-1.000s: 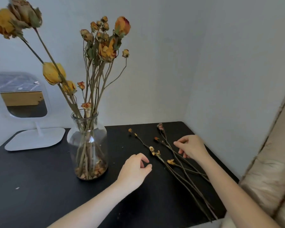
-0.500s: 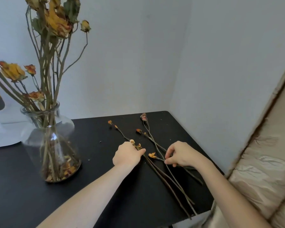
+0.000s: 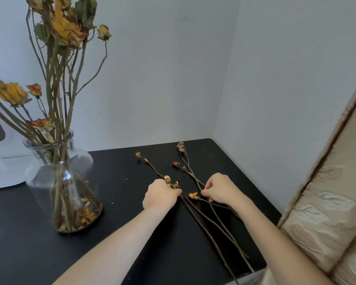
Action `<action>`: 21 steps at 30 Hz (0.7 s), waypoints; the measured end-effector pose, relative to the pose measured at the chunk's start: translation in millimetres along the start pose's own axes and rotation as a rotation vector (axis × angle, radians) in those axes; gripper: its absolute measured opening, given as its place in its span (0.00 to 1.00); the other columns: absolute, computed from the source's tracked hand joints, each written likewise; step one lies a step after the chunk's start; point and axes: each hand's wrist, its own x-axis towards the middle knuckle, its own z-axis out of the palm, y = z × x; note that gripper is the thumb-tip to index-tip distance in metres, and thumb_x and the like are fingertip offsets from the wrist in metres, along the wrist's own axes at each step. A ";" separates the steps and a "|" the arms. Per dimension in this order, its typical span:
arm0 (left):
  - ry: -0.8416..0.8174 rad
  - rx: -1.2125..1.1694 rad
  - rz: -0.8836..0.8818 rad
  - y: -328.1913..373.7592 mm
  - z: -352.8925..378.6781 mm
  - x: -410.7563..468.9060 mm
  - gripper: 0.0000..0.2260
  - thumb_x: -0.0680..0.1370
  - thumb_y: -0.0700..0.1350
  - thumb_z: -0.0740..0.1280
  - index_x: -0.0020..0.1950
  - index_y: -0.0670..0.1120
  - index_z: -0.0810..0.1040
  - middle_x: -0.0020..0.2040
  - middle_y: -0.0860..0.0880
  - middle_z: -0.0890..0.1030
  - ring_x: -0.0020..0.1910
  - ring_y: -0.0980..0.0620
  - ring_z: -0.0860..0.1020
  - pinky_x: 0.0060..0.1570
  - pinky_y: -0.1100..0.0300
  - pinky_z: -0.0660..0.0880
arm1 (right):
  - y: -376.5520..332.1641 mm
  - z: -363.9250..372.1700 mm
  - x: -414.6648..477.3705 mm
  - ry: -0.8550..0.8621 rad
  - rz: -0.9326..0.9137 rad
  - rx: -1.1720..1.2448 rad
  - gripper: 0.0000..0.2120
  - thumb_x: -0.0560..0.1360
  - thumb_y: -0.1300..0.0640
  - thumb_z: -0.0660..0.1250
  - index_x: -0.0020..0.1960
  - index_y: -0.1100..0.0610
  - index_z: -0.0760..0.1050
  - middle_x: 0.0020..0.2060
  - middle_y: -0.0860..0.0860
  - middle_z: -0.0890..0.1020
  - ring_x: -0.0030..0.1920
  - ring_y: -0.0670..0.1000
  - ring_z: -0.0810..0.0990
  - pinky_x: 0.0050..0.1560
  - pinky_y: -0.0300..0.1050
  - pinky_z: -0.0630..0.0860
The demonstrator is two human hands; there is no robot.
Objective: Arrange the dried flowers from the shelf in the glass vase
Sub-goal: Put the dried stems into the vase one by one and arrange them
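Observation:
A clear glass vase [image 3: 39,175] stands at the left of the black shelf top [image 3: 121,177], holding several dried yellow and orange flowers [image 3: 66,31] on long stems. To its right, several loose dried stems [image 3: 212,225] with small buds lie spread on the black surface. My left hand [image 3: 160,195] lies with curled fingers on the leftmost stem, just below a small yellow bud [image 3: 167,178]. My right hand [image 3: 220,189] pinches the thin stems on the right, beside an orange bud [image 3: 193,195].
A white stand with a mirror [image 3: 0,161] sits behind the vase at the far left. Walls close the corner behind and to the right. A beige fabric-covered piece [image 3: 327,212] borders the shelf's right edge. Petal crumbs dot the surface.
Both hands came down from hovering onto the loose stems and closed on them. The view turned right, so the vase now sits farther left.

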 end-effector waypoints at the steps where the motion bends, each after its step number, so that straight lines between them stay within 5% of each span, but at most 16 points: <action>1: -0.001 -0.012 -0.008 -0.4 0.8 1.2 0.13 0.72 0.51 0.69 0.35 0.44 0.73 0.35 0.49 0.76 0.36 0.51 0.76 0.30 0.60 0.68 | -0.1 -0.7 -0.5 0.011 -0.002 0.007 0.07 0.74 0.57 0.66 0.44 0.58 0.81 0.33 0.51 0.83 0.42 0.49 0.82 0.46 0.43 0.77; 8: 0.004 -0.068 -0.036 -0.3 1.4 4.1 0.13 0.71 0.50 0.71 0.34 0.44 0.72 0.33 0.49 0.74 0.32 0.52 0.73 0.29 0.61 0.66 | 3.7 -8.2 -4.2 0.101 -0.065 0.064 0.07 0.75 0.56 0.65 0.46 0.58 0.80 0.37 0.53 0.84 0.40 0.48 0.81 0.50 0.44 0.77; 17: -0.001 -0.219 -0.053 5.5 4.8 -0.4 0.14 0.69 0.48 0.72 0.32 0.46 0.69 0.31 0.49 0.73 0.30 0.52 0.72 0.30 0.60 0.67 | 1.0 -14.2 -8.5 0.185 -0.118 0.088 0.08 0.74 0.55 0.66 0.36 0.53 0.77 0.31 0.50 0.82 0.37 0.48 0.82 0.43 0.42 0.76; 21: 0.015 -0.231 0.002 2.8 -7.8 -2.6 0.17 0.70 0.48 0.71 0.26 0.46 0.68 0.22 0.52 0.68 0.25 0.54 0.68 0.29 0.60 0.66 | -3.2 -20.7 -9.2 0.233 -0.129 0.114 0.07 0.74 0.55 0.66 0.38 0.55 0.77 0.34 0.53 0.83 0.38 0.51 0.81 0.41 0.43 0.77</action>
